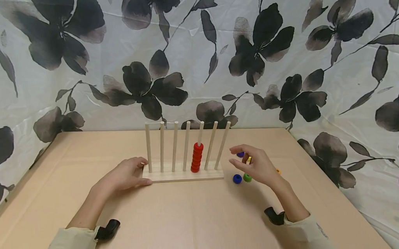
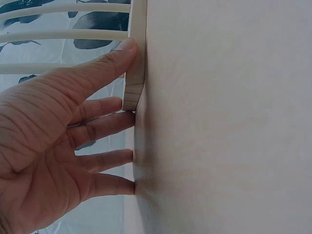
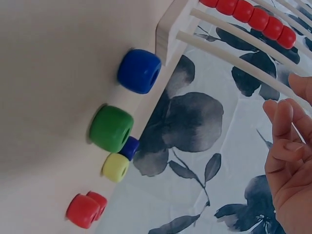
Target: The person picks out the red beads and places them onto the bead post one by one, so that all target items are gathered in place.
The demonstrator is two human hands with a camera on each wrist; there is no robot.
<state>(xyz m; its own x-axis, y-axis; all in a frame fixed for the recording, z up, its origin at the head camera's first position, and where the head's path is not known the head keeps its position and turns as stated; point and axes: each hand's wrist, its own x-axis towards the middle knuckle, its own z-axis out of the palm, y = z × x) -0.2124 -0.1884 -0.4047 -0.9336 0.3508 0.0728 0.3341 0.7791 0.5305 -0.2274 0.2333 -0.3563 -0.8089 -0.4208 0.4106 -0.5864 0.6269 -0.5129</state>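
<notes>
We see the front blue bead and the green bead on the table, below the right hand and just beyond the right end of the wooden peg rack; this hand is the nearer one. Its fingers are loosely bent and grip nothing. The left hand holds the rack's left end. The rack's long axis runs sideways, between both hands. We find no readable brand, label or writing.
</notes>
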